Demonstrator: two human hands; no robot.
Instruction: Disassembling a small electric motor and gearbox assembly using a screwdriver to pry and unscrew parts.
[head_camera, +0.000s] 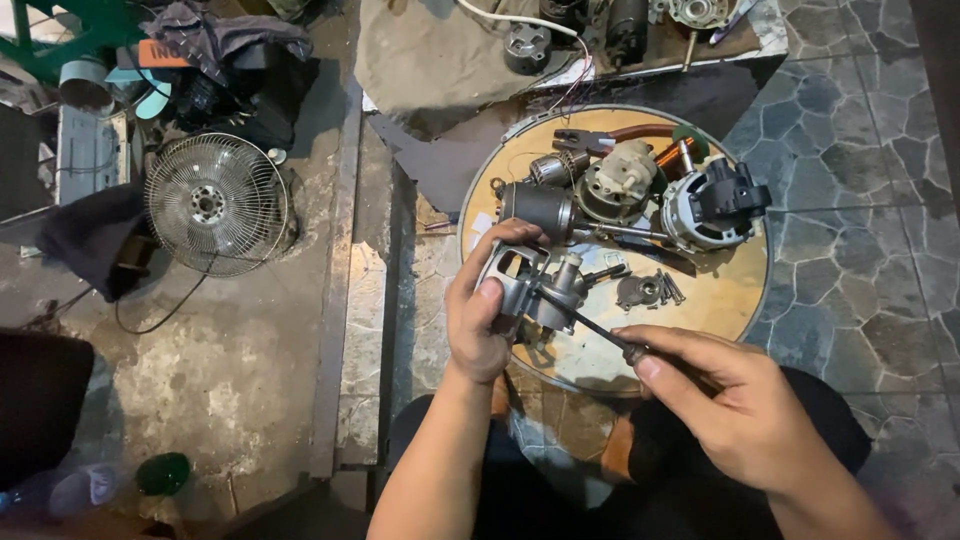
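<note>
The grey metal housing (527, 290) sits in the left hand (482, 318), fingers clenched round its left side, held just above the near edge of the round tray (735, 300). The right hand (735, 400) grips a screwdriver (585, 322) by the handle, its thin shaft angled up-left with the tip at the housing's underside. This looks like the stage of working a screw in the housing; the next move calls for keeping the tip seated and the housing steady while the shaft turns.

On the tray, beyond the housing, lie a dark cylinder (537, 208), a motor (712, 205) toward the right edge, pliers (585, 142) at the far edge and loose screws (665, 288) just right of the housing. A fan guard (215, 203) rests on the floor well to the left.
</note>
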